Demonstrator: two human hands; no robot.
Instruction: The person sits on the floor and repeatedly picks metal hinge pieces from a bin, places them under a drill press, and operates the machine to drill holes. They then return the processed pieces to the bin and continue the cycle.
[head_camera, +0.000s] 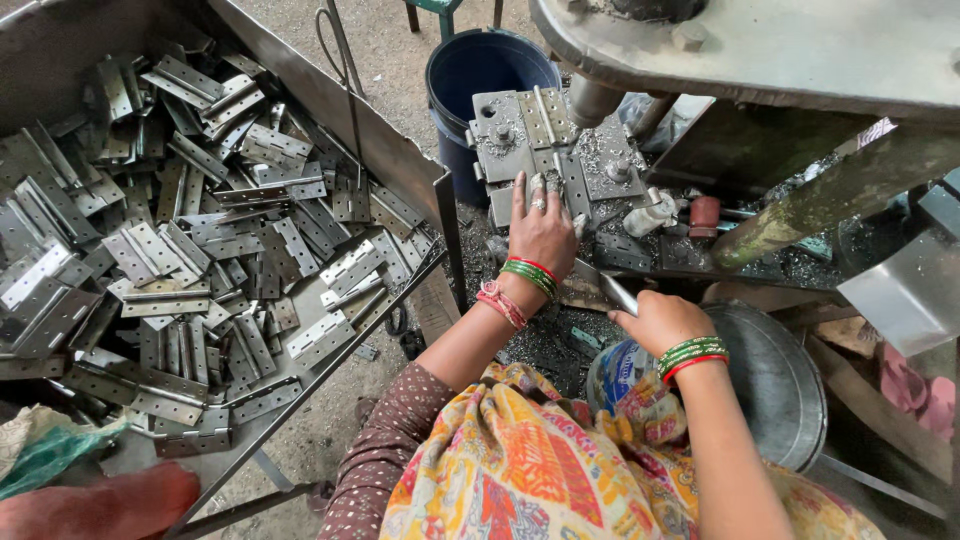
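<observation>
Left hand: the left hand (541, 232) lies flat, fingers spread and pressing down on a grey steel butt hinge (560, 180) seated on the press bed; it grips nothing, it only pins the piece.
Hinge position: the hinge sits on the grey metal fixture plate (500, 135) just under the round steel ram (592, 100), with loose metal chips scattered around it.
Right hand: the right hand (662, 322) is curled into a closed fist around a flat steel lever handle (608, 290), low and near the body.
Doing it well: I'd judge the hinge wants to sit square against the fixture's stops, and fingertips should stay clear of the spot below the ram while the lever hand works.
Supply: a big sheet-metal tray (330, 110) to the left holds a heap of unfolded silver hinges (180, 230), well apart from the press.
Nearby: a dark blue plastic bucket (480, 70) stands behind the fixture; a round grey metal basin (775, 385) rests beside the right forearm.
</observation>
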